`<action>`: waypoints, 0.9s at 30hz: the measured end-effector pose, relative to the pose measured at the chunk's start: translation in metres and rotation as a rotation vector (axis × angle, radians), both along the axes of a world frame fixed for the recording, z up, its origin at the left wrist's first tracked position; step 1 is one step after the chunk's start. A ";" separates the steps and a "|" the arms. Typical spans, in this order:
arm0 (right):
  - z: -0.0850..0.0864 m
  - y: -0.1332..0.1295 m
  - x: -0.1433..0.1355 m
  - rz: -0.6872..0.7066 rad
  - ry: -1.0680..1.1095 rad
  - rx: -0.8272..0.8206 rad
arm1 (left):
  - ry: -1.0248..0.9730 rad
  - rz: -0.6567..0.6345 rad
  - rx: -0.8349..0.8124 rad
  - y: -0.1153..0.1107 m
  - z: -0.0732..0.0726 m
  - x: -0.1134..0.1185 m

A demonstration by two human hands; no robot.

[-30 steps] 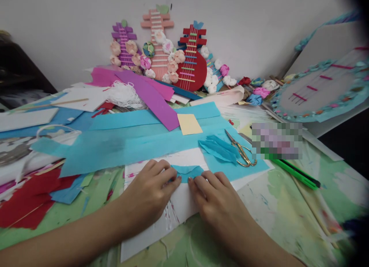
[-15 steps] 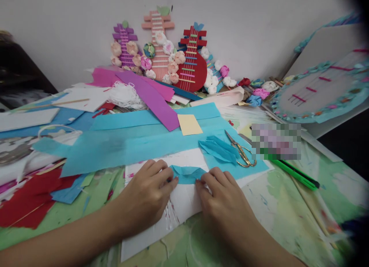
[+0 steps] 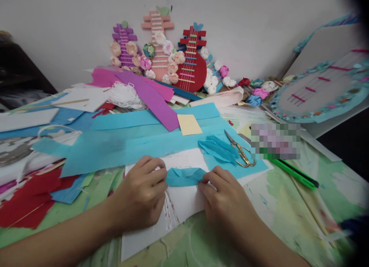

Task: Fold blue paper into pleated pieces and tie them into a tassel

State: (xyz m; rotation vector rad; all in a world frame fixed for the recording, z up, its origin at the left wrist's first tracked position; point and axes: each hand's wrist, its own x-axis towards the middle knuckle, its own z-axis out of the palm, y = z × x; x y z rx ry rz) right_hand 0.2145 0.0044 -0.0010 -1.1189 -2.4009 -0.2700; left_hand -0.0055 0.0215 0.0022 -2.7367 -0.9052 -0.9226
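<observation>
A folded strip of blue crepe paper (image 3: pixel 184 177) stretches between my hands, its upper edge wavy. My left hand (image 3: pixel 145 192) is closed at the strip's left end, fingers curled in; the fingertips are partly hidden. At the right end, my right hand (image 3: pixel 223 194) pinches the paper between thumb and fingers. Both hands are low over a white board (image 3: pixel 190 201) with red smears and ridges. Just beyond lie a crumpled piece of blue crepe paper (image 3: pixel 217 148) and gold-handled scissors (image 3: pixel 242 151), on a larger blue crepe sheet (image 3: pixel 138 138).
A yellow paper piece (image 3: pixel 189 125) and a purple strip (image 3: pixel 152 101) lie on the blue sheet. A green cutter (image 3: pixel 294 172) is at right, red scraps (image 3: pixel 31 201) at left. Decorated paper instruments (image 3: pixel 191 67) lean on the wall behind white string (image 3: pixel 125 95).
My left hand has shifted slightly left and its fingers have curled in, so more of the strip's left end shows. My right hand has barely moved, still pinching the right end.
</observation>
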 end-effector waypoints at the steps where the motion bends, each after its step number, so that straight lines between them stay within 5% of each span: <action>1: 0.001 0.000 0.000 0.018 0.023 0.000 | -0.037 0.009 -0.020 0.001 0.000 0.000; 7: 0.009 0.007 0.000 0.040 0.267 -0.024 | -0.037 0.157 -0.294 0.013 0.002 0.008; 15: 0.004 0.026 -0.004 -0.093 0.301 -0.472 | -0.106 0.229 -0.690 0.023 0.007 0.017; 21: 0.006 0.027 -0.001 0.015 0.522 -0.666 | -0.230 0.146 -0.895 0.025 0.012 0.017; 27: 0.015 0.022 -0.002 0.130 0.878 -1.070 | -0.462 0.055 -1.120 0.025 0.014 0.016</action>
